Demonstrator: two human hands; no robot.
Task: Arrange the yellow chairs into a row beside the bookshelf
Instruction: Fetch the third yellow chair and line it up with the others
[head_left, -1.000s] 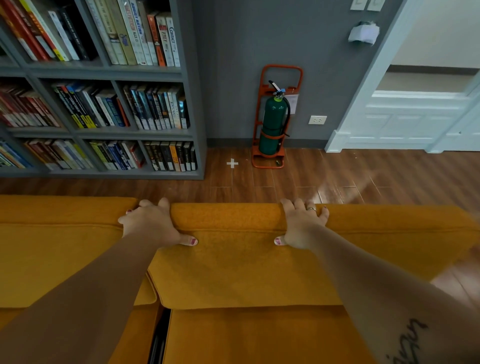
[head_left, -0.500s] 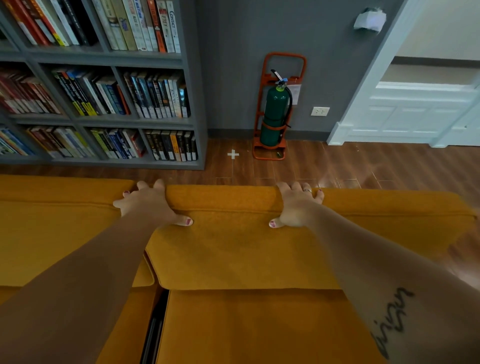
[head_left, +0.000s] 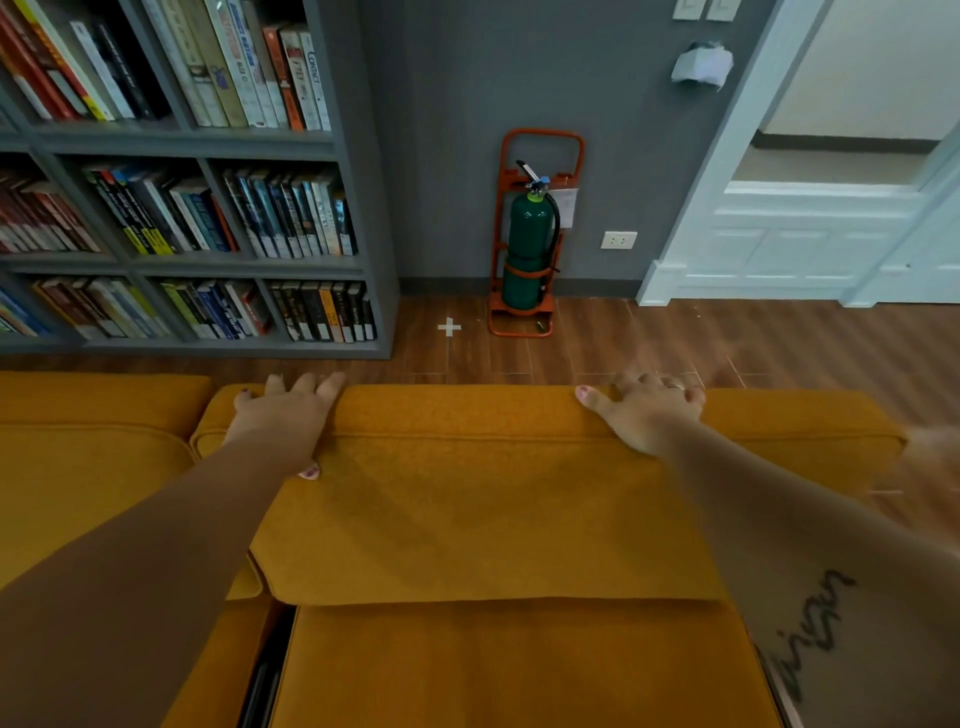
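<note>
Head: yellow chair (head_left: 467, 519) beneath left grip (head_left: 280, 421), right grip (head_left: 649, 415).

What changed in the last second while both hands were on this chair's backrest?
The right hand slid rightward along the top of the yellow chair. Its thumb left the front face and now lies on top, with the fingers still over the back edge. The chair edged forward, toward the bookshelf wall. The left hand kept its grip, thumb on the front. The fire extinguisher stayed put.
</note>
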